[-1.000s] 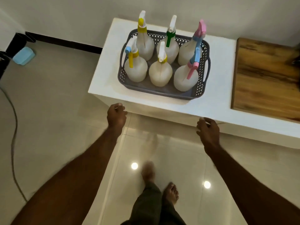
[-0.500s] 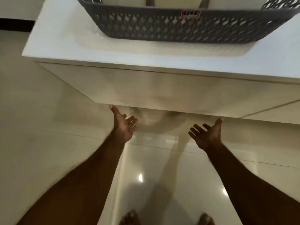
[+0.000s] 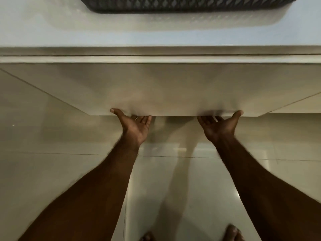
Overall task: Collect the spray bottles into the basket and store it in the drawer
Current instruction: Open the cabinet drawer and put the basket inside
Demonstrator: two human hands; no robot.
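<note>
The white drawer front (image 3: 165, 87) fills the middle of the view, below the white cabinet top (image 3: 52, 35). My left hand (image 3: 135, 126) and my right hand (image 3: 218, 126) are palm up at its bottom edge. The fingers of both curl under the edge and the thumbs press on its face. A thin dark gap runs along the drawer's top edge. Only the lower wall of the grey lattice basket (image 3: 182, 5) shows at the top of the view, standing on the cabinet top. The spray bottles are out of frame.
Glossy pale floor tiles (image 3: 52, 171) lie under the cabinet and reflect it. My bare feet (image 3: 232, 233) show at the bottom edge, close to the cabinet.
My head has dropped closer to the cabinet. Both hands rose from below the drawer front to its bottom edge, and their fingers hooked under it.
</note>
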